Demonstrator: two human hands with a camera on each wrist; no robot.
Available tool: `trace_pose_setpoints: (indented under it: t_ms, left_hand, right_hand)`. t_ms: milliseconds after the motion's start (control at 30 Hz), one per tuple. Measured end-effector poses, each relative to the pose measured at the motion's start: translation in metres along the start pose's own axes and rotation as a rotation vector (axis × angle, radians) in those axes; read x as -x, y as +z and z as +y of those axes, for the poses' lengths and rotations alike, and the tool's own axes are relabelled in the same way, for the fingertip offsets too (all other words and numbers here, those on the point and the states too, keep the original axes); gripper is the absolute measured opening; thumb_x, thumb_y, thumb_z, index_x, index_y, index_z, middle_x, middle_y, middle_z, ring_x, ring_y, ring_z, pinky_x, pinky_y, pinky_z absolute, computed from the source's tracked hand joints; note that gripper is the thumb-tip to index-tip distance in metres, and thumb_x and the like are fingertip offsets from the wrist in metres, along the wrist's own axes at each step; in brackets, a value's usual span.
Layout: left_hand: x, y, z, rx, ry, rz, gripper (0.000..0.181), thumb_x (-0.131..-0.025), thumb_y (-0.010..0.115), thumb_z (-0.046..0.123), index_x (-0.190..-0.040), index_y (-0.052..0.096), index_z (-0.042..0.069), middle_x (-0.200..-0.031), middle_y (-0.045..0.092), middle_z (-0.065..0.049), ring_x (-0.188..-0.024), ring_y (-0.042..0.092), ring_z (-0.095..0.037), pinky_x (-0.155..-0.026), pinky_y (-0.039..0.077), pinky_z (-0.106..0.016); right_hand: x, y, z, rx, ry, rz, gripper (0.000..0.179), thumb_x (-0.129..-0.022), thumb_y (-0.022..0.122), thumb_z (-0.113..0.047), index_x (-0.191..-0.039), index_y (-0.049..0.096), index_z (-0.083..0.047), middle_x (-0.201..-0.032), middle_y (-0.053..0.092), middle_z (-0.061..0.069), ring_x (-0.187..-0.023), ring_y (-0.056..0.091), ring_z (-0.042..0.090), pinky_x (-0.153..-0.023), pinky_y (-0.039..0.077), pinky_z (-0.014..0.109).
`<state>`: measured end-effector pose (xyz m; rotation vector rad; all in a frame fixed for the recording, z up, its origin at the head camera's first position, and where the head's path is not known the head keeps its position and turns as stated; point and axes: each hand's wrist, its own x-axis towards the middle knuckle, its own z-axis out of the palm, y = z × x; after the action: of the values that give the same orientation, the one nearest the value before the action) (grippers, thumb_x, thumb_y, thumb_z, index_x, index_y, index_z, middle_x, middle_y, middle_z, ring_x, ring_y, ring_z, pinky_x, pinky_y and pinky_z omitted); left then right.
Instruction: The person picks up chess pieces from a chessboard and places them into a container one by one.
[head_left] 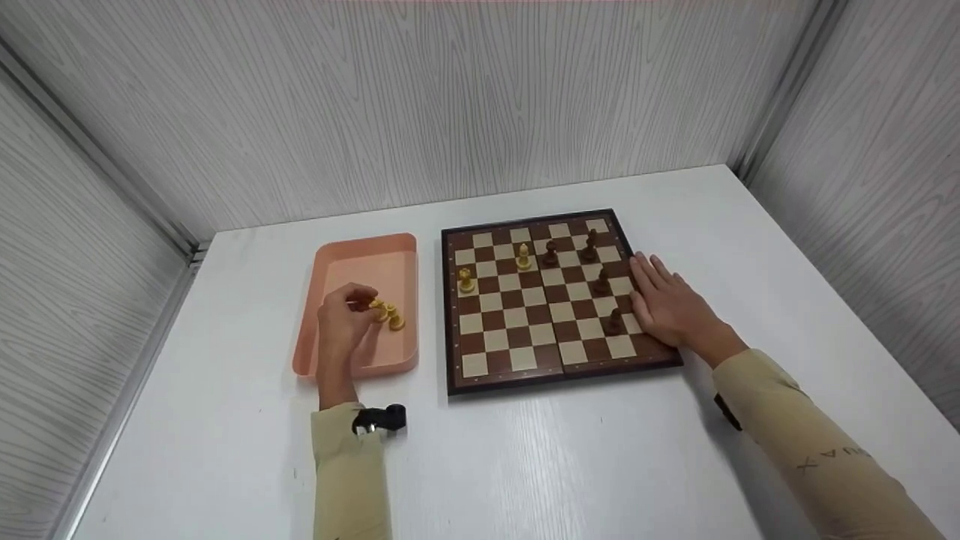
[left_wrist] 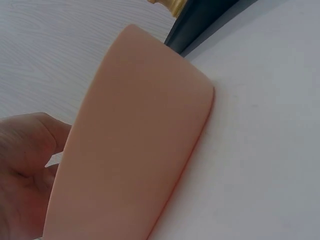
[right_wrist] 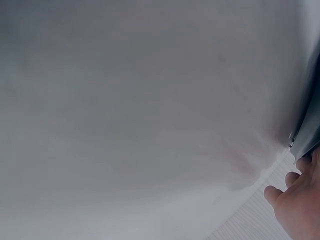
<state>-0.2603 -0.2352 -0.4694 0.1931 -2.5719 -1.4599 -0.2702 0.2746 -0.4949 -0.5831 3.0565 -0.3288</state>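
Note:
My left hand [head_left: 343, 319] reaches into the pink tray [head_left: 406, 262]. Its thumb and bent fingers meet around the top of a yellow chess piece [head_left: 381, 311], while another yellow chess piece [head_left: 395, 319] stands just to the right. In the left wrist view the tray's side wall [left_wrist: 130, 130] hides those fingertips. With fingers stretched out, my right hand [head_left: 667, 304] lies along the right edge of the chessboard [head_left: 506, 384]. The right wrist view catches part of that hand [right_wrist: 299, 205] at the board's dark side.
On the board stand two yellow pieces, a left one [head_left: 466, 282] and a bishop-like one [head_left: 523, 259], plus several dark pieces [head_left: 590, 247] on the right half. A white table [head_left: 510, 465] carries tray and board; wood-grain panels [head_left: 420, 105] enclose it at the back and sides.

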Motion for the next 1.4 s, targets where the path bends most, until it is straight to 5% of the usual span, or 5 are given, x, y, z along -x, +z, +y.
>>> trace_pose_setpoints:
  t_ms: [467, 1400]
  left_hand:
    - [0.0, -0.001, 0.007, 0.042, 0.068, 0.061, 0.025, -0.089, 0.065, -0.008, -0.113, 0.07, -0.006, -0.114, 0.069, -0.021, -0.108, 0.066, -0.034, -0.096, 0.053, -0.041]
    - [0.007, 0.01, 0.043, 0.04, 0.202, 0.014, 0.019, -0.096, 0.068, 0.0, -0.115, 0.071, -0.004, -0.116, 0.07, -0.02, -0.111, 0.064, -0.035, -0.099, 0.049, -0.048]
  right_hand:
    - [0.001, -0.001, -0.001, 0.0, -0.007, 0.012, 0.063, -0.111, 0.025, -0.03, -0.161, 0.01, 0.004, -0.169, 0.01, 0.022, -0.155, 0.007, 0.042, -0.12, 0.019, 0.062]
    - [0.002, -0.001, -0.001, 0.004, -0.019, 0.024, 0.062, -0.112, 0.026, -0.03, -0.161, 0.011, 0.004, -0.169, 0.011, 0.022, -0.155, 0.009, 0.042, -0.119, 0.021, 0.062]
